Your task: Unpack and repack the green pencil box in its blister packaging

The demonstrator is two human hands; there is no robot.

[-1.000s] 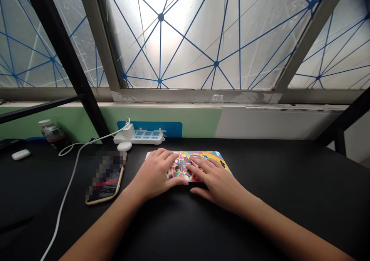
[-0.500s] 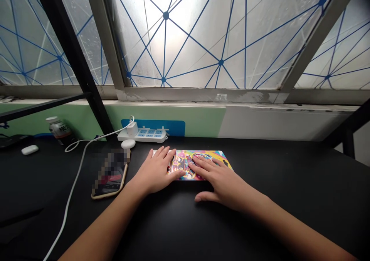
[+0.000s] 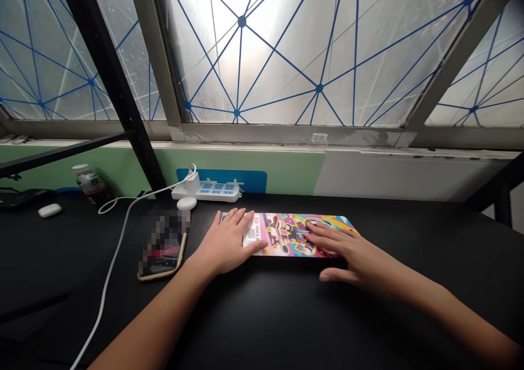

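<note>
One flat rectangular multicoloured printed case lies mid-way along the black tabletop, toward its far edge. Two hands rest on it. The left hand lies flat on its left end and the right hand flat on its right end, fingers spread, gripping nothing. Just left of it is one gold-edged phone. At the far edge are one white power strip, one white cable, one white-capped bottle and two white oval pods.

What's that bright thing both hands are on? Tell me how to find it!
Find the black table under the big window. In front of the white power strip lies a flat box, with the left hand and right hand spread flat on it. Only it has bright cartoon colours; the phone beside it is dark.
</note>
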